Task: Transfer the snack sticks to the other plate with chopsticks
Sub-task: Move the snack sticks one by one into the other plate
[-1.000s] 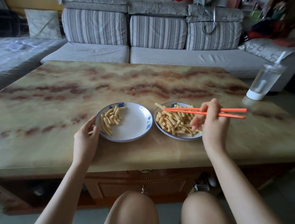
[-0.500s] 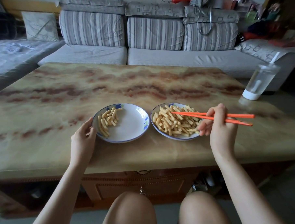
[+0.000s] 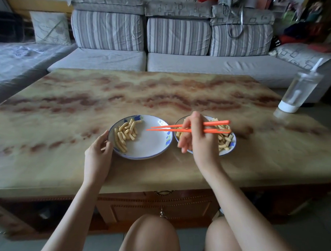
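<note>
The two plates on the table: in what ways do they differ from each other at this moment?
The left plate holds few snack sticks, gathered on its left side; the right plate is nearly covered with them. The left hand touches the left plate's rim; the right hand, holding chopsticks, hides part of the right plate. Both are white with blue rims and flowers.

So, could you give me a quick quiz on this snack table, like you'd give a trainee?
1. Which hand holds the orange chopsticks? A: left hand. B: right hand.
2. True or false: the clear cup with a straw stands between the left plate and the right plate.
3. Fill in: the chopstick tips hover over the ___ plate, the one with fewer snack sticks.

Key: 1 B. 2 False, it stands far off to the right. 3 Left.
</note>
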`<action>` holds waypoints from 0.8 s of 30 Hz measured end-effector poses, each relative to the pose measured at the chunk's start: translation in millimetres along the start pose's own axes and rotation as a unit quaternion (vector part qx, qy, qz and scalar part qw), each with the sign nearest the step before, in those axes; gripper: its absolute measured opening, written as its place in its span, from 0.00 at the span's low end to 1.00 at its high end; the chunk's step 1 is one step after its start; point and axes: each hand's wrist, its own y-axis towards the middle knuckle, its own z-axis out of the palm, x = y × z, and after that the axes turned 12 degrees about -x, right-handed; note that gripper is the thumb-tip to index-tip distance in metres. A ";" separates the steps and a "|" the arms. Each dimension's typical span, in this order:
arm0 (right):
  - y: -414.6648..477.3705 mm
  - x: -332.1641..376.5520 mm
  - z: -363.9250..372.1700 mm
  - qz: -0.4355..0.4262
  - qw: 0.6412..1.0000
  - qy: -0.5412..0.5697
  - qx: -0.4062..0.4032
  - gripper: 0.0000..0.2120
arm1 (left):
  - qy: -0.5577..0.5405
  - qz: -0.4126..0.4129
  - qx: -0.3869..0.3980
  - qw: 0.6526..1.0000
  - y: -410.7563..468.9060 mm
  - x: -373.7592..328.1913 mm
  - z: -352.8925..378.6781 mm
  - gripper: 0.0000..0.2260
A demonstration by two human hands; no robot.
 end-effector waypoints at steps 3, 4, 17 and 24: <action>-6.1 -9.4 18.8 0.007 0.999 -0.016 0.040 0.20 | 0.000 0.000 -0.001 1.000 -0.2 0.0 0.1 0.17; -7.1 -11.1 23.4 0.009 0.999 -0.017 0.049 0.19 | 0.000 -0.001 -0.001 1.000 -0.5 -0.5 0.0 0.17; -10.5 -23.1 38.0 0.052 0.998 -0.015 0.027 0.20 | -0.008 -0.005 -0.001 1.000 -2.1 -4.1 -1.7 0.16; -7.0 -18.9 19.8 0.051 0.998 -0.018 -0.014 0.22 | -0.002 -0.008 0.002 1.000 -2.0 -3.4 -1.7 0.16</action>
